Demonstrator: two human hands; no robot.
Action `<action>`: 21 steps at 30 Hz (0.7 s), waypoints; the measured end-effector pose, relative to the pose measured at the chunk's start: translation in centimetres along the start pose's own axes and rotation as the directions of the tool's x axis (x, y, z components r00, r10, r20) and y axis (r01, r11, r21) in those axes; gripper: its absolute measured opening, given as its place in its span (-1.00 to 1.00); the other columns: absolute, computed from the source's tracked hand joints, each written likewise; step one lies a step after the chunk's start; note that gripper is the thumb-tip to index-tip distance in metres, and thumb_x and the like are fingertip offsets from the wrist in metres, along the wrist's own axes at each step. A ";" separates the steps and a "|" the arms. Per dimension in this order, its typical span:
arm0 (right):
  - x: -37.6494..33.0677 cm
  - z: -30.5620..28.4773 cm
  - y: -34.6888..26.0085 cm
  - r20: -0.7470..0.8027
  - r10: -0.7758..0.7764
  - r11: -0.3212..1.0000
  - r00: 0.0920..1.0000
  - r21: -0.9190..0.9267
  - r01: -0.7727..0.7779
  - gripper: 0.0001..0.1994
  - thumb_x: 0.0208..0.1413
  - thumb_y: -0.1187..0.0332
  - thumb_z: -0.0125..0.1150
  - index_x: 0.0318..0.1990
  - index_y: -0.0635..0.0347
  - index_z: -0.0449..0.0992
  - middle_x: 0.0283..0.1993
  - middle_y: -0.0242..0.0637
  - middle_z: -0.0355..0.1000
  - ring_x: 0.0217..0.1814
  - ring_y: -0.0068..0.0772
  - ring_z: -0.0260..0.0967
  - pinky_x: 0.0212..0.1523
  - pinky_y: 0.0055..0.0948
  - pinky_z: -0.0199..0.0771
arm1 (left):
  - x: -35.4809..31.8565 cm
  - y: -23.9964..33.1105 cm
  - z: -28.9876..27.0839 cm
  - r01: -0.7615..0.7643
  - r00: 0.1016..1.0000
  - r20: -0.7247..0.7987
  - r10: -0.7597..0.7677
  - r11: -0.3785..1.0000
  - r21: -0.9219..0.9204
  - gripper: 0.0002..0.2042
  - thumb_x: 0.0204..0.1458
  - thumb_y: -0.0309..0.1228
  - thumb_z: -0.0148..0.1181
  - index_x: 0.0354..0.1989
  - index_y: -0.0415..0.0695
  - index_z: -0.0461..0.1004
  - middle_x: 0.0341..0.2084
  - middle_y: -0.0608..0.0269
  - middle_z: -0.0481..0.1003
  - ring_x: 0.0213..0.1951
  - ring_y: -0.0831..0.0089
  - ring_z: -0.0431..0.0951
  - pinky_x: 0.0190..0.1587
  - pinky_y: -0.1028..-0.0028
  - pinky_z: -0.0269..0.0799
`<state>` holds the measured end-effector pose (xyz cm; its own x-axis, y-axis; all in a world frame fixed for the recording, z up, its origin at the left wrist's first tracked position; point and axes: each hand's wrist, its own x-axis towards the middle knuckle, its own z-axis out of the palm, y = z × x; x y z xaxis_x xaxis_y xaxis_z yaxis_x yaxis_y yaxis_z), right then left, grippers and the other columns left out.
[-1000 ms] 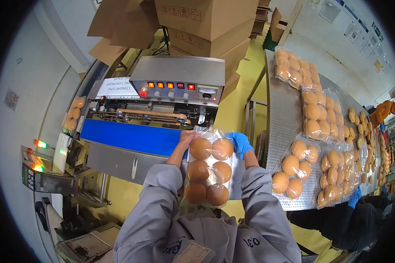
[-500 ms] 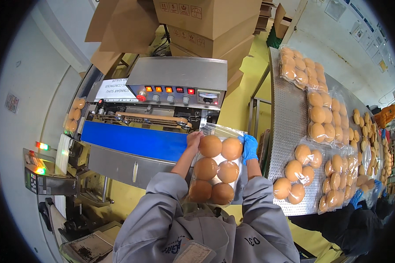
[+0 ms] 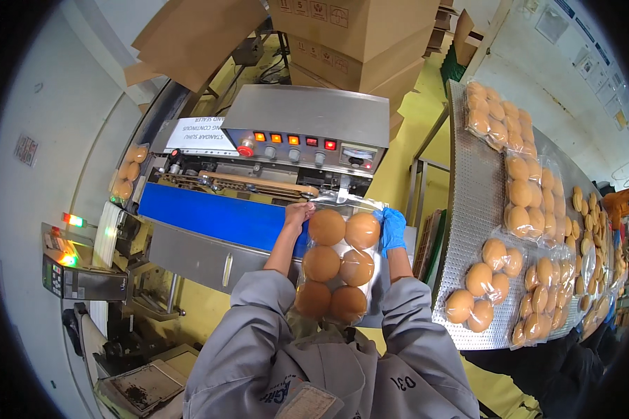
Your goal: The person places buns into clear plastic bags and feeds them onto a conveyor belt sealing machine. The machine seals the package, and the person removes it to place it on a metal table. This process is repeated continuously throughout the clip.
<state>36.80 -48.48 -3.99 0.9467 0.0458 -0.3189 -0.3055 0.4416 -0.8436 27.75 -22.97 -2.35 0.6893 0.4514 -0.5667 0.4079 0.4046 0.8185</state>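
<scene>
A clear plastic bag of buns (image 3: 340, 265), in two columns, lies before me at the right end of the blue conveyor belt (image 3: 210, 218). Bare, my left hand (image 3: 299, 214) pinches the upper left corner of the bag. My right hand (image 3: 392, 229), in a blue glove, grips the upper right corner. Between them the bag's mouth is stretched flat, close to the intake end of the bag sealer (image 3: 307, 126). The sealer has lit switches and a red knob on its front.
On the right, a perforated metal table (image 3: 461, 237) bears several bagged buns (image 3: 518, 188) and loose ones. Cardboard boxes (image 3: 356, 42) are stacked behind the sealer. Left stands a small machine with lit lamps (image 3: 77, 269). More bagged buns (image 3: 128, 171) lie past the belt's far left end.
The bag's mouth and both hands have come slightly nearer the sealer's intake, and the mouth looks more stretched. The whole view has shifted a little. Both hands keep hold of the bag.
</scene>
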 end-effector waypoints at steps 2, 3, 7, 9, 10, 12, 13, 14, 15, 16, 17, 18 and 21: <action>0.0 1.4 0.7 -0.004 0.022 1.000 1.000 0.016 -0.022 -0.87 0.03 0.61 -0.02 -0.51 0.24 0.40 -0.55 -0.30 0.35 -0.56 -0.42 0.35 -0.52 -0.44 0.44 | 0.7 -0.2 -1.5 -0.010 1.000 0.002 0.010 0.998 -0.055 -0.90 0.01 -0.49 0.13 -0.36 -0.25 0.52 -0.48 0.20 0.54 -0.49 0.51 0.51 -0.41 0.59 0.42; -0.1 2.3 0.8 -0.007 0.032 0.999 0.999 0.022 -0.032 -0.86 0.03 0.60 -0.02 -0.52 0.23 0.40 -0.55 -0.31 0.35 -0.56 -0.43 0.34 -0.53 -0.44 0.43 | 0.9 -0.3 -2.1 -0.016 1.000 -0.010 0.015 0.997 -0.072 -0.90 0.01 -0.49 0.13 -0.36 -0.25 0.52 -0.48 0.20 0.54 -0.49 0.51 0.51 -0.41 0.59 0.42; -0.6 4.4 1.5 0.037 -0.051 0.976 0.998 -0.209 0.057 -0.87 0.03 0.56 0.03 -0.53 0.20 0.40 -0.57 -0.36 0.34 -0.58 -0.48 0.29 -0.56 -0.50 0.35 | 1.5 -0.1 -4.6 -0.038 0.999 -0.025 0.036 0.994 -0.102 -0.88 0.02 -0.46 0.13 -0.31 -0.24 0.51 -0.46 0.24 0.53 -0.45 0.55 0.51 -0.35 0.61 0.44; -0.6 5.7 2.5 0.014 -0.033 0.986 0.999 -0.164 0.035 -0.88 0.03 0.54 0.06 -0.53 0.19 0.40 -0.58 -0.39 0.33 -0.60 -0.51 0.25 -0.57 -0.52 0.30 | 1.6 0.3 -6.0 -0.052 0.998 -0.023 0.050 0.993 -0.108 -0.86 0.02 -0.43 0.14 -0.29 -0.23 0.50 -0.44 0.26 0.53 -0.43 0.56 0.51 -0.32 0.61 0.45; -0.7 6.4 2.9 -0.014 -0.053 0.978 0.998 -0.203 0.049 -0.88 0.03 0.52 0.08 -0.53 0.19 0.41 -0.57 -0.40 0.33 -0.60 -0.53 0.23 -0.57 -0.52 0.28 | 1.7 0.6 -6.7 -0.061 0.998 -0.024 0.059 0.991 -0.117 -0.85 0.01 -0.43 0.15 -0.29 -0.23 0.50 -0.44 0.27 0.53 -0.43 0.56 0.51 -0.31 0.61 0.45; -1.2 7.8 3.7 -0.073 -0.098 0.957 0.992 -0.281 0.074 -0.89 0.02 0.49 0.12 -0.52 0.20 0.41 -0.56 -0.42 0.33 -0.61 -0.55 0.18 -0.57 -0.51 0.25 | 1.7 1.1 -8.1 -0.080 0.996 -0.048 0.075 0.990 -0.114 -0.84 0.00 -0.41 0.18 -0.29 -0.22 0.50 -0.42 0.28 0.53 -0.42 0.57 0.51 -0.31 0.61 0.45; -1.6 8.1 3.9 -0.087 -0.085 0.971 0.993 -0.230 0.063 -0.89 0.02 0.47 0.13 -0.52 0.20 0.41 -0.55 -0.42 0.33 -0.59 -0.57 0.18 -0.55 -0.52 0.25 | 1.6 1.4 -8.8 -0.090 0.994 -0.070 0.083 0.991 -0.102 -0.83 -0.01 -0.40 0.19 -0.28 -0.22 0.50 -0.41 0.28 0.53 -0.41 0.57 0.50 -0.31 0.61 0.44; -2.1 8.3 3.9 -0.102 -0.073 0.983 0.992 -0.178 0.054 -0.90 0.01 0.46 0.14 -0.51 0.21 0.42 -0.53 -0.42 0.33 -0.57 -0.58 0.19 -0.54 -0.52 0.25 | 1.4 1.6 -9.6 -0.099 0.992 -0.091 0.091 0.991 -0.090 -0.81 -0.02 -0.39 0.21 -0.27 -0.21 0.50 -0.41 0.29 0.52 -0.40 0.57 0.50 -0.31 0.61 0.44; -2.8 8.3 4.1 -0.116 -0.061 0.991 0.991 -0.124 0.046 -0.89 0.01 0.44 0.16 -0.51 0.21 0.42 -0.52 -0.43 0.33 -0.55 -0.60 0.19 -0.52 -0.53 0.25 | 1.2 1.3 -10.9 -0.142 0.986 -0.101 0.136 0.988 -0.056 -0.80 -0.03 -0.38 0.22 -0.27 -0.20 0.50 -0.40 0.30 0.52 -0.40 0.58 0.50 -0.31 0.61 0.43; -3.8 8.1 4.5 -0.106 -0.120 0.974 0.987 -0.204 0.097 -0.89 0.01 0.42 0.16 -0.49 0.22 0.42 -0.51 -0.43 0.34 -0.53 -0.61 0.19 -0.51 -0.53 0.25 | 1.1 0.7 -12.5 -0.183 0.978 -0.106 0.180 0.983 -0.020 -0.79 -0.03 -0.36 0.23 -0.26 -0.20 0.51 -0.40 0.31 0.52 -0.39 0.59 0.49 -0.30 0.61 0.42; -5.4 7.6 5.1 -0.093 -0.177 0.948 0.980 -0.283 0.145 -0.89 0.02 0.41 0.16 -0.47 0.22 0.43 -0.49 -0.43 0.34 -0.50 -0.62 0.20 -0.50 -0.54 0.25 | 0.8 0.0 -13.9 -0.225 0.968 -0.110 0.225 0.974 0.015 -0.78 -0.04 -0.35 0.25 -0.26 -0.19 0.51 -0.40 0.32 0.52 -0.38 0.59 0.49 -0.30 0.61 0.42; -7.0 7.0 5.7 -0.084 -0.234 0.912 0.969 -0.363 0.189 -0.88 0.02 0.39 0.17 -0.46 0.23 0.43 -0.48 -0.43 0.34 -0.48 -0.62 0.21 -0.49 -0.55 0.25 | -0.2 -0.5 -14.6 -0.215 0.970 -0.114 0.216 0.976 0.024 -0.72 -0.06 -0.33 0.27 -0.23 -0.24 0.49 -0.39 0.30 0.52 -0.37 0.57 0.49 -0.32 0.60 0.41; -17.3 10.3 4.5 -0.166 -0.120 0.823 0.979 -0.569 0.004 -0.81 0.04 0.35 0.19 -0.28 0.30 0.46 -0.41 -0.40 0.41 -0.37 -0.65 0.26 -0.34 -0.59 0.33 | -5.1 -1.6 -17.6 -0.133 0.991 -0.005 0.133 0.991 -0.005 -0.59 -0.06 -0.31 0.28 -0.09 -0.29 0.40 -0.30 0.27 0.49 -0.32 0.55 0.48 -0.30 0.58 0.40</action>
<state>20.08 -38.03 2.23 0.9464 -0.1565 -0.2827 -0.3053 -0.1462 -0.9410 13.08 -11.92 -2.45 0.7345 0.5054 -0.4529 0.3091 0.3449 0.8863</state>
